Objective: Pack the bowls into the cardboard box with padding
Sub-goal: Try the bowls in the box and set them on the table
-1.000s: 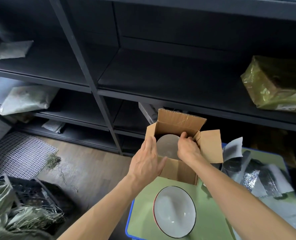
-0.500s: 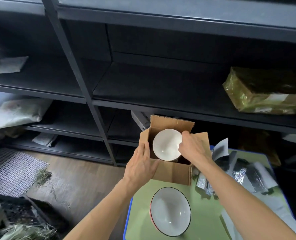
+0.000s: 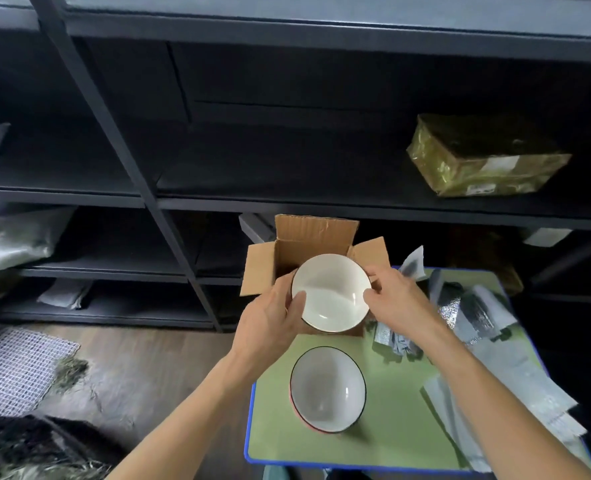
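Green table, both hands gripping white bowl over cardboard box

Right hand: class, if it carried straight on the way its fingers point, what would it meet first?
The held bowl, whose right rim the right hand pinches. Past the bowl it would probably meet the left hand, though depth is unclear.

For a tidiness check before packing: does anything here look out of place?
Dry grass lies strewn on the floor beside the mesh mat. The padding sheets lie crumpled on the table, while the left hand and right hand hold an unwrapped bowl over the cardboard box.
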The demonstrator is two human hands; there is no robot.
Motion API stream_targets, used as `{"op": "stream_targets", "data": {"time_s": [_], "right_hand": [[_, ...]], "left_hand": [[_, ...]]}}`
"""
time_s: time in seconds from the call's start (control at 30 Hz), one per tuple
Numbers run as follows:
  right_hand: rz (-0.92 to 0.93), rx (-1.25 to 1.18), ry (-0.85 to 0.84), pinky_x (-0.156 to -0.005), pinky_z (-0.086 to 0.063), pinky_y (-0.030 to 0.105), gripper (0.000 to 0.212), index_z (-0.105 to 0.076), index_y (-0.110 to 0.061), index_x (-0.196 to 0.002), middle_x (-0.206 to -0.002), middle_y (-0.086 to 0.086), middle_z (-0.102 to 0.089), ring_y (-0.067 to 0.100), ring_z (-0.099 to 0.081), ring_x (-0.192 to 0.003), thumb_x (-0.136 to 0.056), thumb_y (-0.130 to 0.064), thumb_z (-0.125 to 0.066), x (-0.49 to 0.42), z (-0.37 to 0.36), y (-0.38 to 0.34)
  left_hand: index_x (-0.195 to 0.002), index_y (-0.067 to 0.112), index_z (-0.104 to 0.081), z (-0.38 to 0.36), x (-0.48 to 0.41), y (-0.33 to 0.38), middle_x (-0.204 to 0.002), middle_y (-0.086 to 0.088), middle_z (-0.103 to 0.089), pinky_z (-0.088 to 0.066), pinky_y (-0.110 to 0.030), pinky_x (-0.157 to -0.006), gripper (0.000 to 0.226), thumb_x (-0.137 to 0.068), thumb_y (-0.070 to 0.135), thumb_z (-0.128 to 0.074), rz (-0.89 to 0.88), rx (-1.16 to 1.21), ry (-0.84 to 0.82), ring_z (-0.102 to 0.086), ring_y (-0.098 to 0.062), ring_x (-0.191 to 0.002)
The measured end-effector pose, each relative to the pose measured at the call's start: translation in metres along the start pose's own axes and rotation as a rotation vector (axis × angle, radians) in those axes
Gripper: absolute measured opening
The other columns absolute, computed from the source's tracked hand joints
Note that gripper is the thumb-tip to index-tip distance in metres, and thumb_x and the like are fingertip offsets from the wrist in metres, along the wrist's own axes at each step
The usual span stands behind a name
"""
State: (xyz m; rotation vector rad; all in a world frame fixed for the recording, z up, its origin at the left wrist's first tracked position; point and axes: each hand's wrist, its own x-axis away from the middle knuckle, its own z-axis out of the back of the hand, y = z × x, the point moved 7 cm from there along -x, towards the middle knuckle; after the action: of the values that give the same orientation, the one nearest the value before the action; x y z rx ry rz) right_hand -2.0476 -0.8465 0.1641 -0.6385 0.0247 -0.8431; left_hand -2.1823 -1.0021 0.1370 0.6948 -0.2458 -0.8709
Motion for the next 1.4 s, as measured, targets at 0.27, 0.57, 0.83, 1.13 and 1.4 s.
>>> {"op": "stream_targets", "data": {"time_s": [0.27,0.57,0.83,1.13,1.4], "right_hand": [[-0.067,-0.043,-0.086,-0.078,-0.056,0.042,0.035,-0.052,-0.042,-0.113,-0.099,-0.015,-0.067,0.018,-0.066,-0.086,-0.081,-0.029,-0.044,0.05,-0.035,0.032],[-0.118,-0.042,-0.164,-0.07,-0.053,0.033,0.03,-0.053,-0.032,-0.119,-0.097,-0.009,-0.064,0.015,-0.065,-0.083,-0.093,-0.019,-0.046,0.078,-0.076,0.059],[-0.134,0.038,-0.141,-0.081,-0.044,0.031,0.033,-0.054,-0.021,-0.127,-0.11,0.002,-0.058,0.022,-0.057,-0.102,-0.096,-0.014,-0.045,0.088,-0.1,0.069],[-0.08,0.157,-0.051,-0.07,-0.042,0.033,0.037,-0.047,-0.017,-0.135,-0.102,0.0,-0.04,0.028,-0.059,-0.089,-0.098,-0.012,-0.044,0.086,-0.118,0.068],[0.021,0.292,0.08,-0.057,-0.033,0.024,0.033,-0.056,-0.015,-0.128,-0.099,0.0,-0.043,0.022,-0.059,-0.072,-0.095,-0.019,-0.056,0.086,-0.105,0.056]], "left_hand": [[-0.111,0.028,-0.044,-0.018,0.047,-0.011,-0.066,-0.003,-0.054,-0.039,-0.036,-0.055,0.012,-0.099,0.028,-0.047,0.033,-0.006,-0.099,-0.051,-0.022,-0.06],[-0.113,0.023,-0.046,-0.046,0.089,-0.029,-0.056,0.001,-0.043,-0.038,-0.035,-0.053,0.018,-0.096,0.022,-0.048,0.087,-0.024,-0.177,-0.04,-0.02,-0.052],[-0.118,0.02,-0.046,-0.062,0.096,-0.039,-0.055,0.002,-0.041,-0.037,-0.035,-0.054,0.02,-0.098,0.022,-0.045,0.123,-0.042,-0.209,-0.037,-0.018,-0.051],[-0.126,0.021,-0.045,-0.069,0.094,-0.045,-0.056,0.004,-0.043,-0.045,-0.037,-0.057,0.03,-0.097,0.026,-0.048,0.137,-0.066,-0.235,-0.041,-0.019,-0.053],[-0.126,0.025,-0.049,-0.055,0.084,-0.04,-0.073,0.009,-0.057,-0.049,-0.034,-0.06,0.031,-0.102,0.042,-0.043,0.051,-0.178,-0.156,-0.058,-0.018,-0.065]]}}
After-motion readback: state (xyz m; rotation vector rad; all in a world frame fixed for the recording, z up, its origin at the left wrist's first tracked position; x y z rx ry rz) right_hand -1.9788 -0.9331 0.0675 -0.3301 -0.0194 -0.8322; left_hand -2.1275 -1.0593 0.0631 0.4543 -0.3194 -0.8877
